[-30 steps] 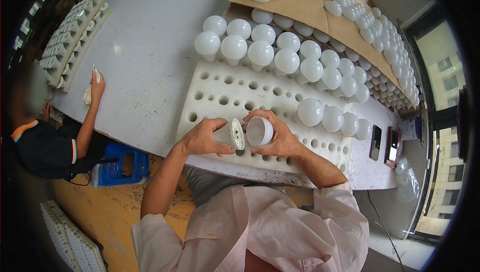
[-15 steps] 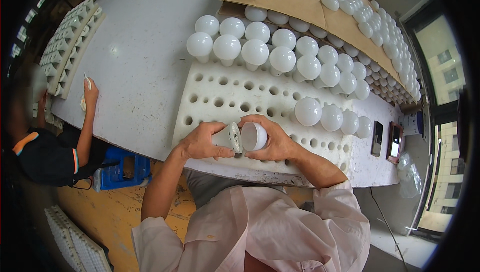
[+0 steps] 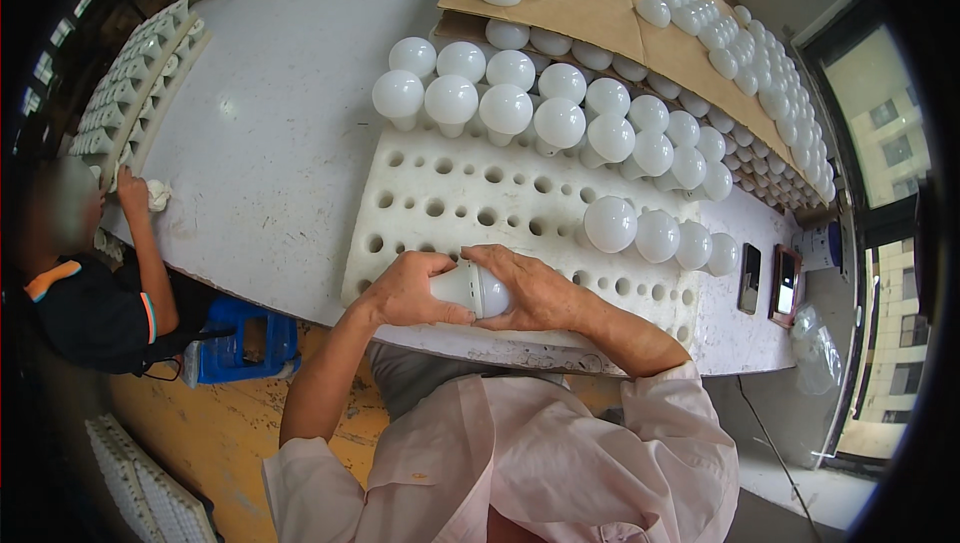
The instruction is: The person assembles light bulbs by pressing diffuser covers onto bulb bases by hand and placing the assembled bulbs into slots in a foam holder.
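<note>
Head view: our dome (image 3: 493,294) and base (image 3: 455,289), recently apart, now meet above the foam tray (image 3: 390,205), seemingly mating; fingers of our left hand (image 3: 408,289) clamp the base, our right hand's (image 3: 538,295) the dome.

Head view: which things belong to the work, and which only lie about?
Likely in the work:
white tapered bulb base, in left hand
translucent white dome, in right hand
white foam tray with holes
round white bulbs standing in it

Likely just lying about:
flat black rectangular phone-like device
crumpled clear plastic bag
</note>
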A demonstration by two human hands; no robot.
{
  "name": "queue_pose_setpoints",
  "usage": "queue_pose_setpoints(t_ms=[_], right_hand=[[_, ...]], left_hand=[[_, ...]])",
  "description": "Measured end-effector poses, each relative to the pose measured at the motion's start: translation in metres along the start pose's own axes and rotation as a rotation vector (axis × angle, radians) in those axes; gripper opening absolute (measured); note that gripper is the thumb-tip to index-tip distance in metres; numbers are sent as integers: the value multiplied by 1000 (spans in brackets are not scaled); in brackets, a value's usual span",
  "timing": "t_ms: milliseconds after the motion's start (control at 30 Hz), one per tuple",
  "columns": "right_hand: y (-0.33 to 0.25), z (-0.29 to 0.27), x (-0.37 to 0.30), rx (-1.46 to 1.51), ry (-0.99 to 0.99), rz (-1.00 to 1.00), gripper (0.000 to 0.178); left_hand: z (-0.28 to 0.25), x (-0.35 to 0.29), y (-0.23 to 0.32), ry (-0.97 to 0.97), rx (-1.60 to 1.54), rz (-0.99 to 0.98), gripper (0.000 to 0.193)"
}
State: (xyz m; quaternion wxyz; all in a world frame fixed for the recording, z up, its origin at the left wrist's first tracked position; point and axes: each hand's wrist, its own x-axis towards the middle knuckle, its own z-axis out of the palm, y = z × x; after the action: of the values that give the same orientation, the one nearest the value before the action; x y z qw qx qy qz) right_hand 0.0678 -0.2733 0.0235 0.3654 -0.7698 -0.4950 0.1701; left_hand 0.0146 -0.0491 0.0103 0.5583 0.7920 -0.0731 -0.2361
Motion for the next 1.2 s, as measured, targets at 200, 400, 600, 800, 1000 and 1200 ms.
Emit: queue_pose_setpoints(t_ms=[200, 400, 600, 800, 1000, 1200], right_hand=[[-6, 5, -4, -57, 14, -10, 86], [-5, 10, -5, -165, 87, -101, 80], [-7, 15, -1, -61, 342, -485, 55], [-4, 28, -9, 67, 427, -420, 30], [0, 26, -6, 122, 415, -381, 26], [-8, 14, -1, 210, 348, -274, 47]], left_hand=[[4, -4, 3, -31, 22, -62, 64], [19, -2, 0, 69, -36, 199, 63], [21, 2, 14, -155, -190, 48, 57], [25, 7, 11, -219, -270, -6, 44], [27, 12, 3, -206, -289, 26, 52], [24, 6, 1, -158, -431, 38, 57]])
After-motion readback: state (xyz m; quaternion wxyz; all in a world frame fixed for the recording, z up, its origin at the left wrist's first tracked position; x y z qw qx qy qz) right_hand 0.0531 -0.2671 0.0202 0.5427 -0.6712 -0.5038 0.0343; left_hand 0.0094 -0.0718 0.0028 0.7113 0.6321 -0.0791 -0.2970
